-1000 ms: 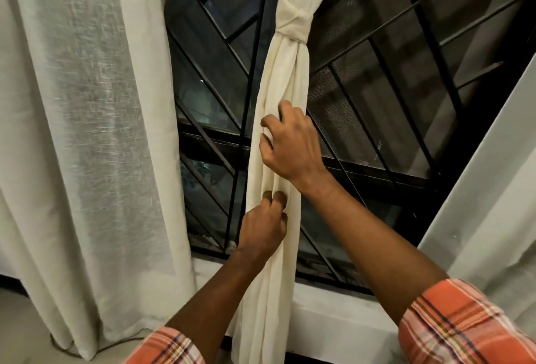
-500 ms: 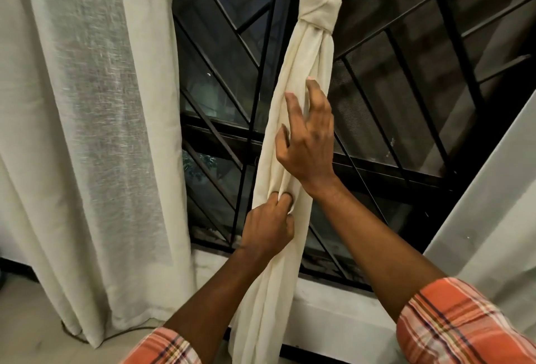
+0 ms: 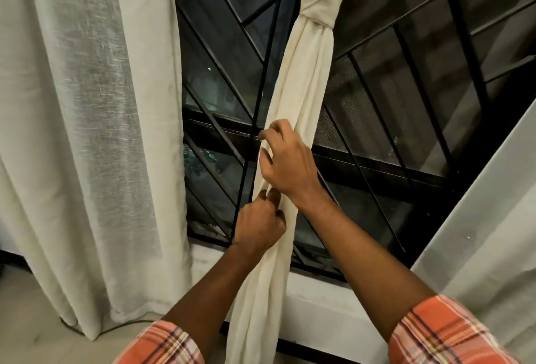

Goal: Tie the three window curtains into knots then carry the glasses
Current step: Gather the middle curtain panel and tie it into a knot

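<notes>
We have both hands on the middle curtain (image 3: 301,96), the cream one gathered into a rope in front of the window grille (image 3: 406,79). Its knot (image 3: 317,6) sits high up, well above our grip, and the tail hangs down past the sill (image 3: 327,302) between our forearms. Our right hand (image 3: 290,163) is closed over the bundle, fingers curled round its left edge; our left hand (image 3: 259,224) is just below it, clenched on the same folds, the two nearly touching. The knot looks formed but slack on one side, so we judge this as dressing or tightening it. The danger is in the pull: too hard a tug downward could strain the fabric where it hangs above, out of sight, while an uneven tug could let one fold slide through and loosen the wrap. The left curtain (image 3: 87,131) hangs loose and untied near our left elbow, and the right curtain (image 3: 487,247) shows only as a pale edge; whether that one is tied we cannot tell. No glasses are in view.
</notes>
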A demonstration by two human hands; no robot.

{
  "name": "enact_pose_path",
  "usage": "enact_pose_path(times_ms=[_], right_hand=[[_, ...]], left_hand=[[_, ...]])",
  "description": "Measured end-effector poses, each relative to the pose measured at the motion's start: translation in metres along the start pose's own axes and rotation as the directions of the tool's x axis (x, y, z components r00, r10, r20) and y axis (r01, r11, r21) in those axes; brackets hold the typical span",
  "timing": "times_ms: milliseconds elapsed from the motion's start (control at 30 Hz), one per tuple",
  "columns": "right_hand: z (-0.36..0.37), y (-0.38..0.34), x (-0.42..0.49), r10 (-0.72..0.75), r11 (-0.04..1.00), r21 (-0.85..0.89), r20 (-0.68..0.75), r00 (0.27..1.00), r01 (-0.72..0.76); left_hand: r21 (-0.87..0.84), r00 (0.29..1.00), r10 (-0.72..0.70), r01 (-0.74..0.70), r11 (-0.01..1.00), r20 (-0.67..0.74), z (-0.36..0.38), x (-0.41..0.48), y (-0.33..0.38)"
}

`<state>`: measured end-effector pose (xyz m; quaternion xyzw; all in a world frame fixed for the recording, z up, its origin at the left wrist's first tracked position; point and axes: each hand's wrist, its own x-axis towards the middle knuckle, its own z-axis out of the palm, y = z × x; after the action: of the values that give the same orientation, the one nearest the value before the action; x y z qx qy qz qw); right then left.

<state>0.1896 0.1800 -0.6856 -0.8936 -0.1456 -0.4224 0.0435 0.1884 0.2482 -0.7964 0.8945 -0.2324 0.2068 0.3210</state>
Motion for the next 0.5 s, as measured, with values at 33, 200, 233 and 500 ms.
enact_pose_path(times_ms=[33,200,233,500], right_hand=[[0.004,0.000,-0.009,-0.028,0.999,0.028,-0.101,0.995,0.031],[0.007,0.007,-0.019,0.129,0.991,0.085,-0.376,0.917,-0.105],[0.005,0.006,-0.015,0.133,0.991,0.064,-0.321,0.938,-0.118],[0.005,0.002,-0.007,0.144,0.975,-0.205,0.298,0.944,-0.084]], left_hand=[[-0.005,1.000,-0.008,0.008,1.000,-0.002,-0.001,-0.001,-0.002],[-0.073,0.999,0.005,-0.008,0.997,-0.044,-0.005,-0.005,0.000],[-0.066,0.999,0.017,-0.020,0.998,-0.045,-0.003,-0.005,0.001],[0.001,0.995,0.100,-0.100,0.995,-0.022,0.007,-0.005,0.006]])
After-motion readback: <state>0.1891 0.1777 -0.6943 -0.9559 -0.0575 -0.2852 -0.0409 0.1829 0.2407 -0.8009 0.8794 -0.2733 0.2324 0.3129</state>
